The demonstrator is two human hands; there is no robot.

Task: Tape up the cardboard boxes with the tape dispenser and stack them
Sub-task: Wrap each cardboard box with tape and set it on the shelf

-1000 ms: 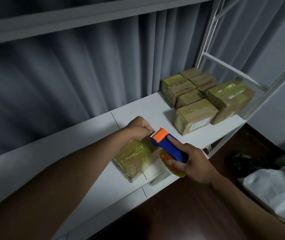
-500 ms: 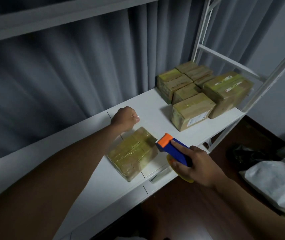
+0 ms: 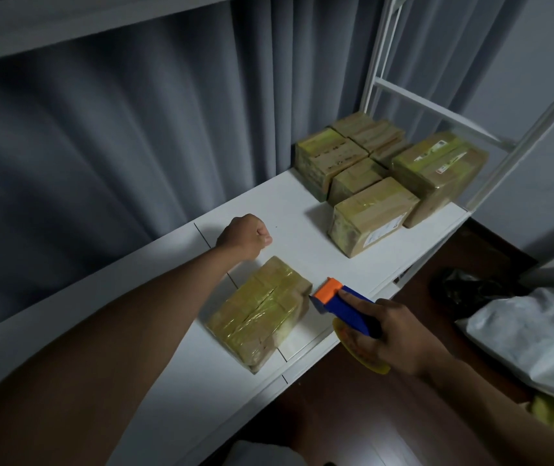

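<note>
a flat brown cardboard box wrapped in glossy clear tape [image 3: 260,312] lies on the white worktop [image 3: 154,331], near its front edge and turned at an angle. the right hand [image 3: 391,332] grips a blue tape dispenser with an orange head [image 3: 343,302], its fingers curled round the handle and the index finger laid along the top; the orange head sits just beside the box's right end (whether it touches cannot be told). the yellowish tape roll [image 3: 359,351] shows under the hand. the left hand [image 3: 245,235] is clenched into a fist holding nothing, resting on the worktop just behind the box and apart from it. further back on the right, a cluster of taped brown cardboard boxes [image 3: 375,178] stands close together by the white metal frame [image 3: 433,109], grey curtains [image 3: 117,129] hanging behind. a white plastic bag [image 3: 531,334] lies at the right over the dark wooden floor [image 3: 369,415].
</note>
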